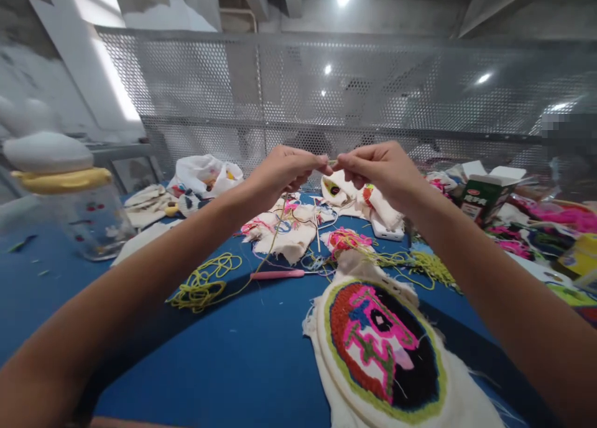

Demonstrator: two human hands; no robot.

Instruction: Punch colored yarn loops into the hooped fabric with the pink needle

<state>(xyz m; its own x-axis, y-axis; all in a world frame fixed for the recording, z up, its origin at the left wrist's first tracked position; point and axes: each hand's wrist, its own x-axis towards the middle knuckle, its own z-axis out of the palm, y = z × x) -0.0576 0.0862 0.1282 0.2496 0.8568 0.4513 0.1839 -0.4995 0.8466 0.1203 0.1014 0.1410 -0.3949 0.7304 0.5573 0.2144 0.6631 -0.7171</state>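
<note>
Both hands are raised over the table, their fingertips nearly meeting. My left hand [293, 167] pinches a thin yellow-green yarn, and my right hand [373, 165] pinches the same yarn just beside it. A strand hangs below my left hand toward a loose pile of yellow-green yarn [200, 285] on the blue table [224, 366]. Under my hands lies a pink-handled tool [278, 275] with a thin metal shaft. Nearer, a round hooped cloth [410, 353] shows a pink, black, red and blue yarn design with a yellow-green border.
A clear jar with a yellow rim [93, 219] stands at the left. A white bag [208, 174], cloth scraps [293, 232] and a white device [388, 229] lie farther back. At the right are a green box [487, 195] and pink yarn [566, 216]. A perforated metal screen [298, 92] stands behind.
</note>
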